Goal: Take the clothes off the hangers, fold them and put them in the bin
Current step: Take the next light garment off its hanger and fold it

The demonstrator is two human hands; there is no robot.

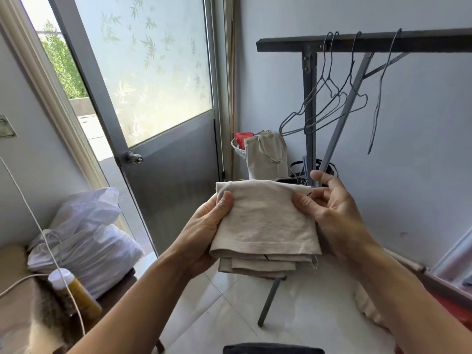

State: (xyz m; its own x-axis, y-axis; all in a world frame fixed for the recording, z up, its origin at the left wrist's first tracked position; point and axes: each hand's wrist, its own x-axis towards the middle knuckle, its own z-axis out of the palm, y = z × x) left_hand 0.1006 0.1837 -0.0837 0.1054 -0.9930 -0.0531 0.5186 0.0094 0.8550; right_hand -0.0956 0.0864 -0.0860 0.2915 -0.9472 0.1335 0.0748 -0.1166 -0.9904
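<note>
left hand [207,226] and right hand [329,210] pinch folded cloth [265,223], thumbs on top; I'd keep layers squared, set it flat in bin

Daylight through a frosted glass door [158,72]; pale walls [421,149], white tiled floor [229,315]

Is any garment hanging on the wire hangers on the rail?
No: the wire hangers hang bare on the dark rail, while the left hand and the right hand hold the folded beige cloth.
</note>
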